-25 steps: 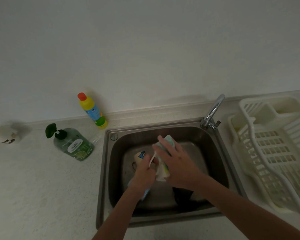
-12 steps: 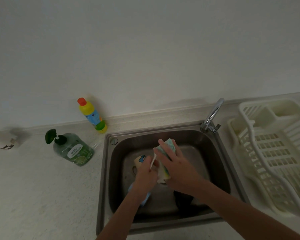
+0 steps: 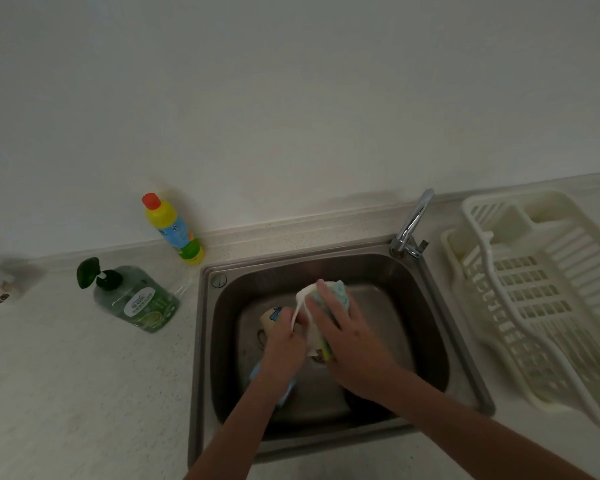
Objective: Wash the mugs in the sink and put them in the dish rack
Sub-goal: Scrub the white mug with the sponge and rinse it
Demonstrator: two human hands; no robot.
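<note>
Over the sink (image 3: 430, 282), the left hand (image 3: 284, 344) grips a white mug (image 3: 305, 299) by its handle; the right hand (image 3: 350, 337), fingers fairly straight, presses a sponge (image 3: 340, 294) against it, apparently.

A white mug (image 3: 307, 308) is held over the steel sink (image 3: 430, 306), its handle in the left hand's (image 3: 284, 341) fingers, a sponge (image 3: 338, 296) under the right hand's (image 3: 350, 344) fingers against it. A cream mug (image 3: 270, 317) lies just beyond the left fingers. The white dish rack (image 3: 541, 292) sits well right of the right fingers.
</note>
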